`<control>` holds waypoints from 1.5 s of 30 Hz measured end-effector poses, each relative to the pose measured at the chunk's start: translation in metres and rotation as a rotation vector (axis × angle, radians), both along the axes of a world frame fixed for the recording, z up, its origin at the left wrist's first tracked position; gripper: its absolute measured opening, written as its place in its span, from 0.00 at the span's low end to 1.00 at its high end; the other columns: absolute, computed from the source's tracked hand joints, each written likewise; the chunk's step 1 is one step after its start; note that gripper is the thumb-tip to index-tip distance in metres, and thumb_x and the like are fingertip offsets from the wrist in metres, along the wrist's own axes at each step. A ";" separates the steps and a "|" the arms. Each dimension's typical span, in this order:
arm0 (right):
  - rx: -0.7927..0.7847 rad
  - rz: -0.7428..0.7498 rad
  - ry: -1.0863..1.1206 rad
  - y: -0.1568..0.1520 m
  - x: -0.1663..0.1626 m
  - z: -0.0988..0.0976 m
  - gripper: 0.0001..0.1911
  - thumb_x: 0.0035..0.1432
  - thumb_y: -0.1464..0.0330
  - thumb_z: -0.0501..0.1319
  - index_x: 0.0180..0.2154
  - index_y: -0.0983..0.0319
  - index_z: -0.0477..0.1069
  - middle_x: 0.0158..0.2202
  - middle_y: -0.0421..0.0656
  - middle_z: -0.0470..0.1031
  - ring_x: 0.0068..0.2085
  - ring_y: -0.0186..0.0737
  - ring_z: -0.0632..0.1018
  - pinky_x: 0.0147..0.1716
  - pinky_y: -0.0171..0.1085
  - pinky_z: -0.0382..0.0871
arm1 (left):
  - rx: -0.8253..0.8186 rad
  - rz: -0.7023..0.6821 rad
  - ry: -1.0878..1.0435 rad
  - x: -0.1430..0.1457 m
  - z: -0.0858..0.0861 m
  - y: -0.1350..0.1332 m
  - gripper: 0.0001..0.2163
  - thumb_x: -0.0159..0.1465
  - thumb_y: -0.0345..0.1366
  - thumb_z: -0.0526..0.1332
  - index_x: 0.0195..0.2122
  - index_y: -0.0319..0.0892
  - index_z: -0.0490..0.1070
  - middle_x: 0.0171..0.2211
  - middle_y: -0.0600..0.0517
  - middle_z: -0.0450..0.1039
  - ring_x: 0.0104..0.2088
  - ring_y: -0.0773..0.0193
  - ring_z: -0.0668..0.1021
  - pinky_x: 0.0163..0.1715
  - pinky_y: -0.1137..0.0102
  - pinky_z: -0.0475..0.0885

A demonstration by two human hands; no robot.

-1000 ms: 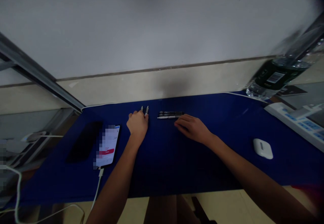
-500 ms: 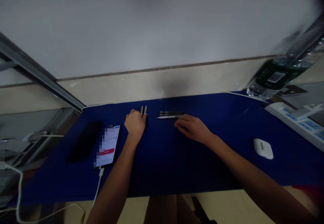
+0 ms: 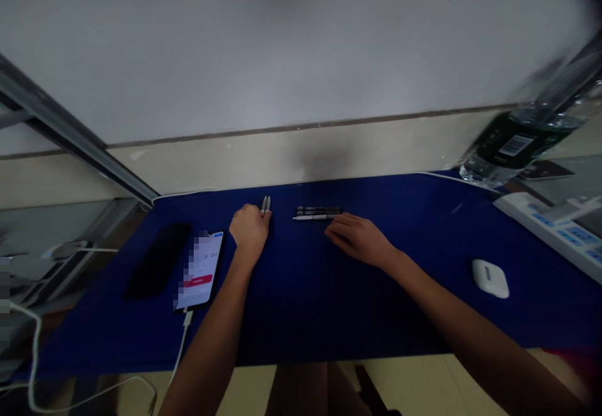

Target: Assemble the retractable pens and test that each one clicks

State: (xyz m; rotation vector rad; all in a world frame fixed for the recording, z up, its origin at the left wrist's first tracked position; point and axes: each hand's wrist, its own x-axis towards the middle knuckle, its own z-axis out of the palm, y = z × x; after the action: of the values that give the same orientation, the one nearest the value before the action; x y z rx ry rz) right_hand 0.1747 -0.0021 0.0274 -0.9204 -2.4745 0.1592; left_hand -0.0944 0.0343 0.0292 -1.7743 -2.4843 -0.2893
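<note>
My left hand [image 3: 249, 229] is curled into a fist on the blue mat [image 3: 305, 290], closed around two pens [image 3: 266, 204] whose pale tips stick out beyond the knuckles toward the wall. My right hand [image 3: 358, 238] rests palm down on the mat with its fingers loosely together, fingertips just short of a small row of dark pens [image 3: 317, 213] lying side by side. Nothing shows inside the right hand.
A lit phone [image 3: 200, 270] on a white charging cable lies left of my left arm, beside a dark flat object [image 3: 157, 262]. A white earbud case [image 3: 490, 277] sits at right, with a power strip [image 3: 555, 228] and a tilted water bottle [image 3: 522, 140] beyond it.
My left hand has slid slightly left with the two pens, and their tips have come closer together. The right hand has stayed still.
</note>
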 end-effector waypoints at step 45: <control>0.053 -0.254 -0.056 0.015 0.010 -0.014 0.11 0.65 0.65 0.57 0.44 0.59 0.75 0.38 0.47 0.69 0.40 0.45 0.69 0.39 0.43 0.62 | 0.320 -0.743 -0.020 0.044 0.001 -0.020 0.10 0.69 0.39 0.54 0.41 0.43 0.73 0.43 0.47 0.70 0.46 0.56 0.69 0.45 0.63 0.68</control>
State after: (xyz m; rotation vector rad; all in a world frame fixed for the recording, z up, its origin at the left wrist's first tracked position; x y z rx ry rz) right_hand 0.1847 0.0130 0.0133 -1.2188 -2.3730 -0.0182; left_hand -0.0506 0.0141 0.0297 -2.4408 -1.5558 -0.6933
